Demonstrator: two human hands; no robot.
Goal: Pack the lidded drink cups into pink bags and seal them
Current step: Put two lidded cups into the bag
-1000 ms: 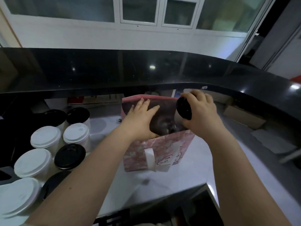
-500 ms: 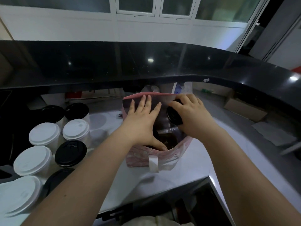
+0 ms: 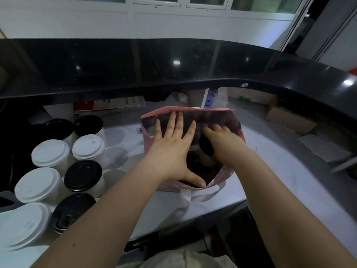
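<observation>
- Where the pale, marble-patterned worktop (image 3: 270,171) runs closest at the left, a cluster of lidded paper drink cups (image 3: 83,176) stands packed side by side, some with round white plastic lids and some with black ones.
- Just right of that cluster, the pink patterned paper bag (image 3: 225,172) stands upright on the worktop with its mouth wide open, and its white ribbon handle (image 3: 204,194) droops over the near side.
- Across the bag's mouth lies the left hand (image 3: 173,151), its fingers straight and spread against the inside of the far wall, its thumb stretched back to the near rim.
- From the right, the right hand (image 3: 224,141) reaches into the bag, its fingers curled round a black-lidded paper cup (image 3: 205,147), which is tilted and partly inside the bag.
- Farther right, well apart from the bag, a brown cardboard box (image 3: 289,120) sits under the ledge.
- Farthest back, a glossy black raised counter ledge (image 3: 173,60) curves across the whole view.
</observation>
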